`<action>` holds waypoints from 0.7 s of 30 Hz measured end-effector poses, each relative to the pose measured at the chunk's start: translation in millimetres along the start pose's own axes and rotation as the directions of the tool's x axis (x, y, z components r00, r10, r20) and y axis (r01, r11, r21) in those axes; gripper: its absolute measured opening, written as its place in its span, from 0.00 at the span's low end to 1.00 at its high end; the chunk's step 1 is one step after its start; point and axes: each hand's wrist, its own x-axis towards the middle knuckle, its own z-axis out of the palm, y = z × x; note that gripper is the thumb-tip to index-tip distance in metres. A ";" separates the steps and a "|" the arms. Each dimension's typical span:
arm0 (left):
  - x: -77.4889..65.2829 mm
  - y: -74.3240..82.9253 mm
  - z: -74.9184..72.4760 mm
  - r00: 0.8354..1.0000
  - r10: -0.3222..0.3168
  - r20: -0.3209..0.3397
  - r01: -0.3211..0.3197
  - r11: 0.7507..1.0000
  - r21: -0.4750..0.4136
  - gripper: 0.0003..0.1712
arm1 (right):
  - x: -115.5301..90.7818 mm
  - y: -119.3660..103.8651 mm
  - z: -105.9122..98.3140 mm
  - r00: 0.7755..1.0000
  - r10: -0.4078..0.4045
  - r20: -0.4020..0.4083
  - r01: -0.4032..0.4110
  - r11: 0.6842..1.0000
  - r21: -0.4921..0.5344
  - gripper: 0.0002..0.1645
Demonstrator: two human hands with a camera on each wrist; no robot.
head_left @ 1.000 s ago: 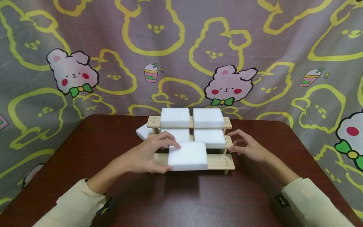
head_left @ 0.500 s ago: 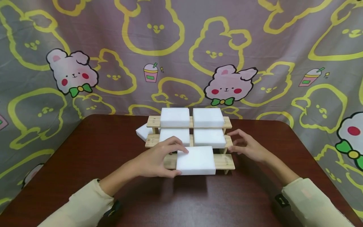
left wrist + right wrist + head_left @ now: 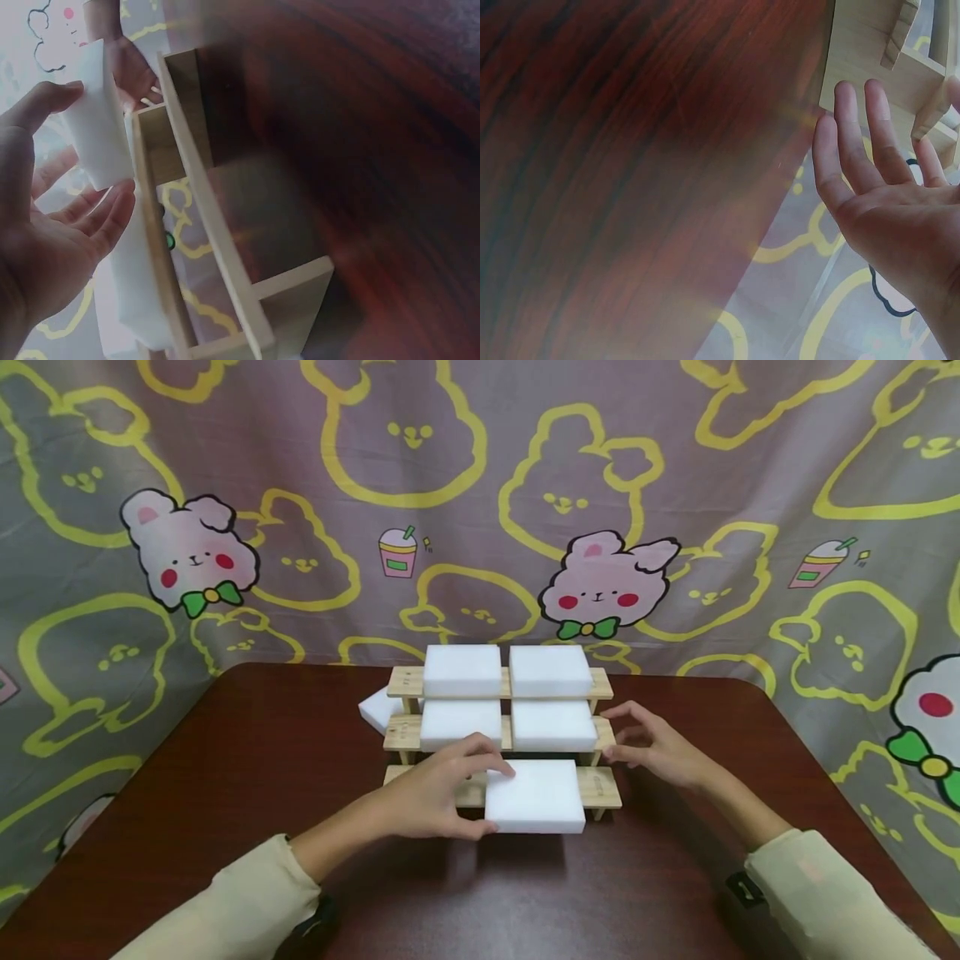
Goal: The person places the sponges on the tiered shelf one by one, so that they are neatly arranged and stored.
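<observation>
My left hand (image 3: pixel 431 789) pinches a white foam block (image 3: pixel 536 797) by its left side, thumb at the front and fingertips on top. The block is over the lowest step of a three-tier wooden display rack (image 3: pixel 600 787), right of the middle and jutting past the front edge. In the left wrist view a gap shows between the held block (image 3: pixel 94 127) and the bottom board (image 3: pixel 214 217). My right hand (image 3: pixel 660 752) holds the right end of the middle step between thumb and index finger; its other fingers (image 3: pixel 877 142) extend loosely.
Two foam blocks (image 3: pixel 462 670) sit on the top step and two (image 3: pixel 553 725) on the middle one. Another block (image 3: pixel 380 708) lies behind the rack's left side. The dark wooden table (image 3: pixel 225 760) backs onto a patterned curtain (image 3: pixel 480 527).
My left hand has carried the foam block to the right and slightly toward me along the lowest step. The right hand and the rack have stayed still.
</observation>
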 end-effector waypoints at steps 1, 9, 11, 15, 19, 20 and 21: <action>0.5 -0.3 1.6 1.000 -0.001 0.001 0.001 1.000 0.004 0.31 | -0.1 -0.1 0.1 1.000 0.002 -0.001 -0.002 1.000 -0.001 0.32; 4.9 -1.9 11.0 1.000 0.015 -0.004 -0.015 0.999 0.030 0.30 | -0.5 0.0 0.1 1.000 0.012 -0.007 -0.012 1.000 -0.001 0.33; 5.7 -2.7 13.1 1.000 0.017 -0.010 -0.017 0.999 0.042 0.29 | -0.6 0.2 -0.1 1.000 0.010 -0.008 -0.010 1.000 0.002 0.33; 7.2 -3.4 17.8 1.000 0.010 -0.030 -0.008 0.998 0.065 0.28 | -0.9 0.3 -0.5 1.000 0.004 -0.005 -0.004 1.000 0.004 0.33; 8.3 -2.4 21.6 0.999 0.004 -0.041 -0.001 0.997 0.080 0.29 | -0.9 0.0 -0.6 1.000 0.003 -0.001 -0.003 1.000 0.007 0.33; 8.5 -2.4 22.6 0.999 0.004 -0.043 0.000 0.996 0.084 0.29 | -0.9 -0.1 -0.6 1.000 0.003 -0.001 -0.003 1.000 0.008 0.33; 8.6 -2.2 23.4 0.999 0.003 -0.045 0.000 0.996 0.086 0.29 | -1.0 -0.2 -0.7 1.000 0.003 -0.001 -0.003 1.000 0.008 0.33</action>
